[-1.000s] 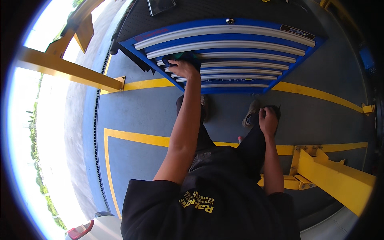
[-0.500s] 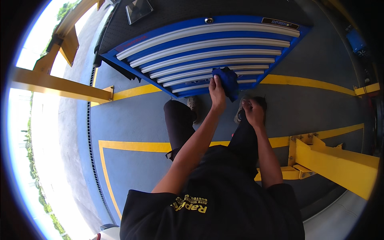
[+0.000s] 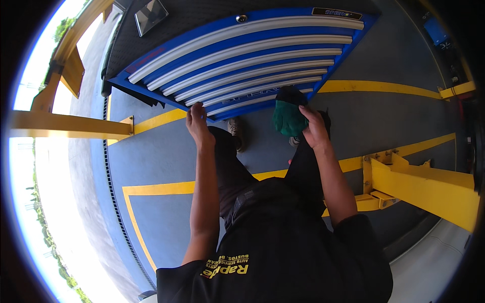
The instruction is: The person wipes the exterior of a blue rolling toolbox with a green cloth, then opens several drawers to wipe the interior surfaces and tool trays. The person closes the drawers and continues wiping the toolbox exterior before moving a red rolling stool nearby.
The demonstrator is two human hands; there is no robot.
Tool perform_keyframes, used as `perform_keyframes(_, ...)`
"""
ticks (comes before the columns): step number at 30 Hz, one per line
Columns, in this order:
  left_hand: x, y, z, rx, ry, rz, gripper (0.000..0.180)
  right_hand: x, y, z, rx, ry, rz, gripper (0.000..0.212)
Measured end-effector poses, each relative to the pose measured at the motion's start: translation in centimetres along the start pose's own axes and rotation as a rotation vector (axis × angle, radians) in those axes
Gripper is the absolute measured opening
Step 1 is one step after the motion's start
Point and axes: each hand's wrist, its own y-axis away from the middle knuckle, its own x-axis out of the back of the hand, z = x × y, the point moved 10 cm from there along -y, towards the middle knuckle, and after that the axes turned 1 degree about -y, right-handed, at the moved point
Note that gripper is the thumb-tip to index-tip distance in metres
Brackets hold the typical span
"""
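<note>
My right hand grips a bunched cloth, green below and dark at the top, with the thumb along its edge. The cloth hangs in front of the lower right drawers of a blue tool cabinet with long silver drawer handles. Beside the cabinet's lower left edge, my left hand is raised with its fingers loosely bent and apart. Nothing shows in it. Whether its fingertips touch the cabinet I cannot tell.
A flat dark-glass device lies on the cabinet's black top. Yellow steel lift arms reach in from the left and right. Yellow lines mark the grey floor. Part of a white car body shows at the lower right.
The cloth has passed from my left hand to my right, and its green part now shows instead of blue. My left hand has moved left, to the cabinet's edge.
</note>
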Motion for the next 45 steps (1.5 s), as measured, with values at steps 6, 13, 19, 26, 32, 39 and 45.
perform_keyframes(6,0.8,-6.9,-0.7,0.206,0.351,-0.281,0.054,1.2,-2.0,-5.6,0.093,-0.237,0.071,0.039)
perform_keyframes(13,0.0,-9.1,-1.3,0.155,0.297,-0.068,0.051,1.1,0.3,-7.7,0.087,-0.341,0.052,0.041)
perform_keyframes(19,0.3,-10.1,-4.5,0.363,0.534,0.104,0.062,1.1,1.2,-9.2,0.185,-0.19,0.014,0.041)
perform_keyframes(26,2.7,-11.8,-6.7,0.278,0.554,0.047,0.052,2.9,1.4,-10.8,0.406,0.177,0.177,0.037)
perform_keyframes(32,4.9,-6.1,-6.8,0.169,0.441,0.079,0.036,4.6,4.8,-16.7,0.691,0.772,0.542,0.034)
perform_keyframes(39,7.1,1.8,-5.6,0.084,0.336,0.035,0.032,-6.2,2.9,-9.0,0.984,1.569,0.326,0.072)
perform_keyframes(45,6.2,3.4,-5.4,0.117,0.362,0.047,0.028,-21.0,4.0,8.3,1.105,1.747,-0.295,0.071)
